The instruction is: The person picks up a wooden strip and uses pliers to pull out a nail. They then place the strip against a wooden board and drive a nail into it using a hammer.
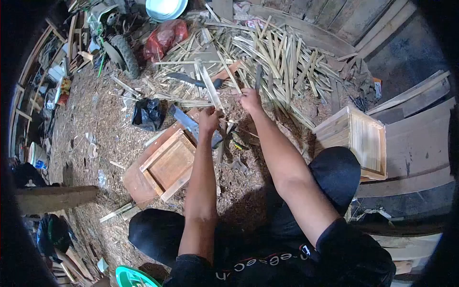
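Left hand (209,119) is closed around the lower end of a pale wooden strip (206,85). The strip runs up and away from the person, tilted slightly left. Right hand (250,99) is just beside it, up and to the right, fist shut on a dark narrow tool (258,76) that sticks up past the knuckles. It looks like a blade, but I can't tell for sure. The hands are near each other, not touching.

Judgement: this is strip-and-blade work. To do it well:
- Grip the strip low and firm, with the left fingers below where any edge would land.
- Stroke away from the body and the knees.
- Make short, controlled passes; the strip is thin and would likely split or flex.

Below the hands a flat grey metal piece (190,125) lies against a wooden frame panel (165,165) on the floor (100,124), which is covered in chips and shavings. A machete (189,80) lies just past the strip's far end. Beyond both hands is a big loose pile of strips (287,57).

Further out:
- black bag (147,114), left of the panel
- slatted crate (358,138), right, beside the knee
- red bag (165,36) and a wheel (125,55), top left
- pale bowl (165,7), top edge
- green rim (134,278), bottom edge, cropped
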Tool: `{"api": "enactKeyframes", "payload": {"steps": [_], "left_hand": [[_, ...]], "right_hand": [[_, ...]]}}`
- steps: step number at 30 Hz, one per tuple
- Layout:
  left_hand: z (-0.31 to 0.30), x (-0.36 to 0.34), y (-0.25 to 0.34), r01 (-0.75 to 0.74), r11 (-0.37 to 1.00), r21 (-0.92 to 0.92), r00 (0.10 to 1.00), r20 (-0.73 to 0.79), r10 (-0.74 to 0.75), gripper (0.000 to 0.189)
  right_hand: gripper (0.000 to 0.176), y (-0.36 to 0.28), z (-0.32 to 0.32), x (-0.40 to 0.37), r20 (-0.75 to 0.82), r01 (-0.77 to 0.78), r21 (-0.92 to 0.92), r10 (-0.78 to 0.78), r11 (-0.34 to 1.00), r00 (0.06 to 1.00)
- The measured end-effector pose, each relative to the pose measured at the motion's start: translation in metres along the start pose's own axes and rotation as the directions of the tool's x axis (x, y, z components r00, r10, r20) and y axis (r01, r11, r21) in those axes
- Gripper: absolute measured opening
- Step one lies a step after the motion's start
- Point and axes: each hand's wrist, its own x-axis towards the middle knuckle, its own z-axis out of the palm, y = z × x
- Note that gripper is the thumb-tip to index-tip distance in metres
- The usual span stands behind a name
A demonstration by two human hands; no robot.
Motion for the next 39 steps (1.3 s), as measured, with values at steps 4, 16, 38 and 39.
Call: {"api": "enactKeyframes", "payload": {"steps": [4,16,38,39], "left_hand": [[0.047,-0.01,0.021,0.023,1.0,-0.011,0.999,-0.028,-0.023,0.029],[0.098,0.063,-0.024,-0.173,0.97,0.172,0.98,-0.063,0.186,0.042],[0.139,0.059,-0.014,-0.111,0.993,0.036,0.994,0.002,0.111,0.034],[0.138,0.061,-0.022,-0.132,0.991,0.035,0.991,-0.011,0.132,0.033]], "right_hand": [[0.023,-0.018,-0.025,-0.026,-0.103,-0.037,-0.075,0.029,0.997,0.994],[0.013,0.046,-0.103,0.011,-0.796,-0.149,-0.184,-0.058,0.971,0.603],[0.017,0.098,-0.13,-0.018,-0.714,-0.622,-0.398,0.199,0.674,0.671],[0.018,0.103,-0.131,-0.014,-0.693,-0.63,-0.397,0.232,0.667,0.682]]}}
